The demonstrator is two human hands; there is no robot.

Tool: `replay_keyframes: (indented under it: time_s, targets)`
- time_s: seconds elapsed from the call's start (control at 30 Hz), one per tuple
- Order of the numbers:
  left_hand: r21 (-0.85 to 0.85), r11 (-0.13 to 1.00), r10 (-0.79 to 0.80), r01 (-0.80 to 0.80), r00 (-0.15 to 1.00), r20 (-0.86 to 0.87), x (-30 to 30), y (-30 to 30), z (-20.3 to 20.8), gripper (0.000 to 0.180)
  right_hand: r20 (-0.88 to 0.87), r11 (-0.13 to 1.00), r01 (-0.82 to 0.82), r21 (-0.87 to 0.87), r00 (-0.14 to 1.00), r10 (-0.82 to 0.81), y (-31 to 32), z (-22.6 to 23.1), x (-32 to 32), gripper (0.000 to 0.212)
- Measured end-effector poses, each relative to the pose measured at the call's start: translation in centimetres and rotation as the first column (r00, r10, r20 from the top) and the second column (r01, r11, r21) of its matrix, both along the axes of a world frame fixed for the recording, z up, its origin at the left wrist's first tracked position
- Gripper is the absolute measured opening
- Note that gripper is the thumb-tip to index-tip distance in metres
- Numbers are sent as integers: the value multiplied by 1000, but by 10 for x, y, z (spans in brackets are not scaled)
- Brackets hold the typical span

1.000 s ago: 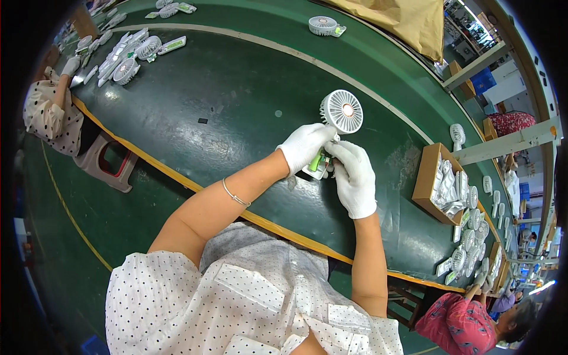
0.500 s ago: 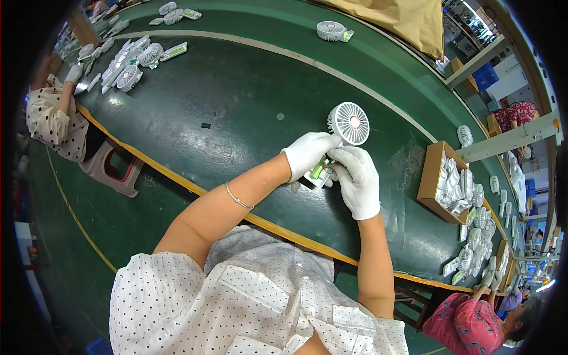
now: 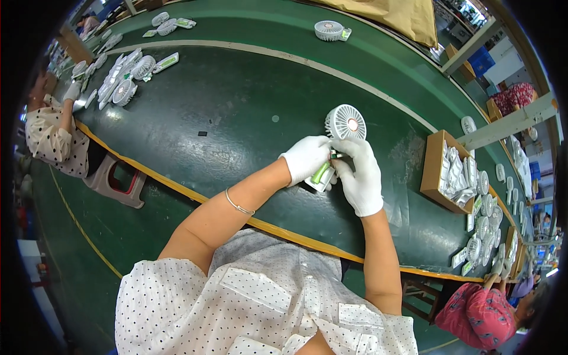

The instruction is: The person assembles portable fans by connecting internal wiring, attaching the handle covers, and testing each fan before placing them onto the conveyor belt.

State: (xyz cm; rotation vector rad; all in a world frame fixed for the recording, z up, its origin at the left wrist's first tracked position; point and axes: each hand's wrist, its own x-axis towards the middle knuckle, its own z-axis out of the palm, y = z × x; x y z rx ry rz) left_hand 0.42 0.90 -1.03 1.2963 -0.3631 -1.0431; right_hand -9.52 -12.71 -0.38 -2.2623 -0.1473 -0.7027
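Observation:
Between my two white-gloved hands is a small white handheld fan [image 3: 347, 122], its round slatted head pointing away from me. Its handle is uncovered and shows a green battery [image 3: 321, 173] and a small circuit part. My left hand [image 3: 309, 160] is closed round the left side of the handle. My right hand [image 3: 358, 175] has thumb and forefinger brought together at the handle's top, just below the fan head; whatever lies between those fingertips is too small to make out. The lower end of the handle shows below my fingers.
On the right stands a cardboard box [image 3: 435, 168] of white plastic parts, with several fans [image 3: 487, 228] beside it. More fans [image 3: 123, 92] lie at the far left. One fan [image 3: 329, 31] sits on the green belt [image 3: 260, 22] beyond the table. Co-workers sit at both sides.
My right hand's fingers have moved up the handle toward the fan head, uncovering more of the battery. The left hand keeps its hold. The whole view has shifted slightly.

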Motion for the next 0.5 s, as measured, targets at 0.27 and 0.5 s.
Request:
replay_keyframes:
  time_s: [0.27,0.5]
  targets:
    - [32,999,-28,29,999,-34,-2,-1,12,26,121,995,61,-81,991,-50,-7,-1,-1,35]
    - [-43,998,35,-39,996,-78,-3,-1,7,34,143,990,116,-78,984,-104,-8,0,-1,35]
